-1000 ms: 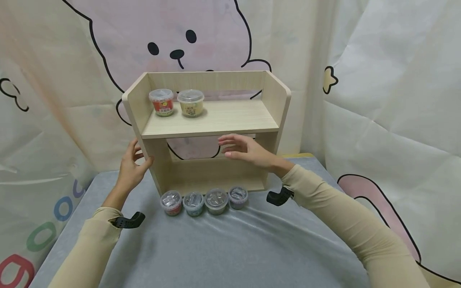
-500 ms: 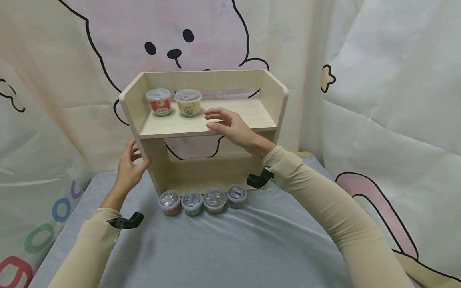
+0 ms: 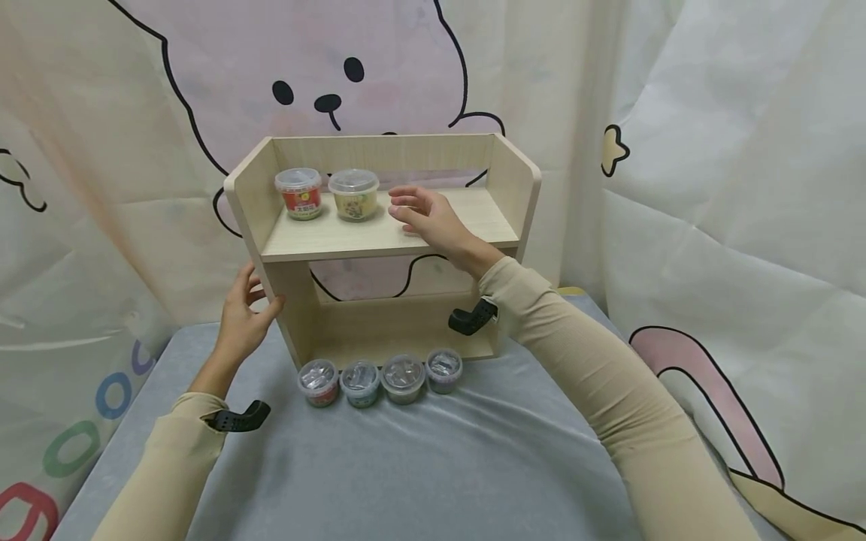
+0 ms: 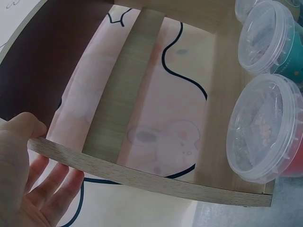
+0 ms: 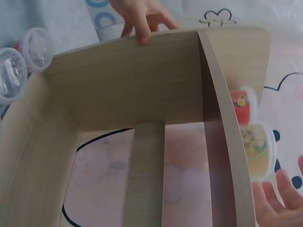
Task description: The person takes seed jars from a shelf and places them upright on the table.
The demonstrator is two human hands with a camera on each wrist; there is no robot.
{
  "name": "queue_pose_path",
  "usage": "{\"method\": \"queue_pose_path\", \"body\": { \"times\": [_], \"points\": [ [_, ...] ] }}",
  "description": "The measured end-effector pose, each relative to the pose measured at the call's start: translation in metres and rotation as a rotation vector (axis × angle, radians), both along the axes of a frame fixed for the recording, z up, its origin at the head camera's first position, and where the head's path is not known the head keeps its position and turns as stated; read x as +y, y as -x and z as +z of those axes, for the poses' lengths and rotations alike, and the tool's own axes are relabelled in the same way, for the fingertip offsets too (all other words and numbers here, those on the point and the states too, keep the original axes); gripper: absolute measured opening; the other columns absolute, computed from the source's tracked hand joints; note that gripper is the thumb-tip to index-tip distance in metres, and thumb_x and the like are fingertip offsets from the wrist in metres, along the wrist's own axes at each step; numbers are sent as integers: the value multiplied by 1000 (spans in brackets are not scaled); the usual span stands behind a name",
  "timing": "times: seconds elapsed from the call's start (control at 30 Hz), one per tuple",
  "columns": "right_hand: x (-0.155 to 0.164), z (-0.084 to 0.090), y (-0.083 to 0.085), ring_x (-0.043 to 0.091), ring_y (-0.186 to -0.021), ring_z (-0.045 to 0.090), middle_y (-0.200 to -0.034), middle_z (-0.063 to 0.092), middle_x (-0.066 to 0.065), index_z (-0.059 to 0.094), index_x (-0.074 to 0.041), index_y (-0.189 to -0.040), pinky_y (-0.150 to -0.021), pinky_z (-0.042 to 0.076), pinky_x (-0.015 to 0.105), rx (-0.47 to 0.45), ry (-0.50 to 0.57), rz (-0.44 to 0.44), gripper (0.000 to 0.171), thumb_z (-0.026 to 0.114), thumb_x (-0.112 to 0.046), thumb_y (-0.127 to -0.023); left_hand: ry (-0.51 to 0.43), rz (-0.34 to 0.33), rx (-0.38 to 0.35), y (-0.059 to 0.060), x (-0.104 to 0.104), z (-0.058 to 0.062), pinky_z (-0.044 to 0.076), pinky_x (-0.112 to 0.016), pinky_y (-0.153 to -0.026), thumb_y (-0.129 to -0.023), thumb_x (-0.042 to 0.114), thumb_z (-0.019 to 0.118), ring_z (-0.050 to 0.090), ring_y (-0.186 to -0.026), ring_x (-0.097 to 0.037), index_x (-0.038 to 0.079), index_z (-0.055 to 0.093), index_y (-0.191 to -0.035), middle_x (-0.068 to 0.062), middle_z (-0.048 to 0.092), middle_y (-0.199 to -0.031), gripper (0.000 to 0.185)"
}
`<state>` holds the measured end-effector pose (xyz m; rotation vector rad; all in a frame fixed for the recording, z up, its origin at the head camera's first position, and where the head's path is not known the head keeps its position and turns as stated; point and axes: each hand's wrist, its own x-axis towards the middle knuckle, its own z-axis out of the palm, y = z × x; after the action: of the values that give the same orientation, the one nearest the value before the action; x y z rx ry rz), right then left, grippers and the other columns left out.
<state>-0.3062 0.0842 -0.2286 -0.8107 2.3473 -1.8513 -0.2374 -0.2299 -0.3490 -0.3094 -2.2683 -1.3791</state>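
Observation:
A small two-tier wooden shelf (image 3: 392, 244) stands on the table. My left hand (image 3: 245, 314) holds its left side panel, the thumb over the front edge and the fingers along the outer face. On the upper tier are two lidded plastic tubs, a red-labelled tub (image 3: 302, 197) at the left and a yellow tub (image 3: 355, 197) beside it. Just right of the yellow tub, my right hand (image 3: 436, 219) hovers over the upper board with fingers loosely bent and nothing between them. In the right wrist view its fingers (image 5: 279, 196) are close to the yellow tub (image 5: 258, 151).
Several lidded tubs line up before the shelf: a red tub (image 3: 319, 383), a teal tub (image 3: 361, 385), a pale tub (image 3: 403, 380) and a purplish tub (image 3: 443, 371). A grey-blue cloth (image 3: 406, 466) covers the table. A printed curtain (image 3: 555, 90) hangs behind.
My right hand has risen from in front of the lower opening to the upper tier, beside the yellow tub. The left hand stays on the side panel; the tubs keep their places.

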Motion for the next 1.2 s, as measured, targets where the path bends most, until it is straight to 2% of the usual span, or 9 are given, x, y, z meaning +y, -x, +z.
{"method": "queue_pose_path", "body": {
  "times": [0.27,0.47,0.7,0.83,0.93,1.07,1.2],
  "points": [
    [-15,1,17,30,-144,45,-159,37,18,34,-17,-156,-113,46,45,-36,-47,-78,59,58,-26,-102,-1,0,2,3,0,-2,46,-4,-66,-92,-6,61,57,-117,-53,5,33,-154,-35,52,-135,69],
    [-35,2,28,31,-149,36,-162,31,16,25,-17,-159,-120,37,44,-48,-77,-99,70,60,-30,-101,12,4,11,3,-1,-3,45,-5,-66,-92,-6,61,57,-117,-54,6,34,-154,-35,52,-135,69],
    [-56,1,40,28,-152,33,-162,33,14,23,-11,-159,-124,32,37,-7,-7,-100,74,64,-24,-99,18,2,4,5,-2,-5,44,-6,-67,-92,-6,60,56,-118,-56,5,33,-153,-36,51,-136,68],
    [-61,0,44,28,-150,36,-160,36,15,22,-11,-160,-123,34,36,-25,23,-106,76,65,-20,-98,26,5,-5,18,-7,-19,44,-7,-66,-93,-3,61,57,-120,-54,9,32,-155,-33,51,-137,69],
    [-63,0,45,26,-148,39,-158,39,15,20,-11,-161,-121,36,35,-33,3,-109,77,64,-20,-99,28,7,-9,25,-12,-27,46,-8,-66,-94,0,62,57,-120,-52,13,31,-156,-31,52,-138,71],
    [-64,1,45,26,-147,39,-160,38,13,20,-14,-162,-120,37,36,-32,-32,-91,77,64,-23,-99,42,18,-5,26,-16,-28,47,-8,-65,-93,1,64,58,-118,-51,16,31,-157,-29,53,-138,73],
    [-64,-1,44,27,-144,41,-158,38,11,27,-15,-159,-117,40,37,-23,-54,-105,72,65,-25,-99,57,22,-12,26,-17,-25,47,-9,-65,-93,2,64,59,-117,-48,17,31,-157,-28,53,-137,74]
  ]
}}
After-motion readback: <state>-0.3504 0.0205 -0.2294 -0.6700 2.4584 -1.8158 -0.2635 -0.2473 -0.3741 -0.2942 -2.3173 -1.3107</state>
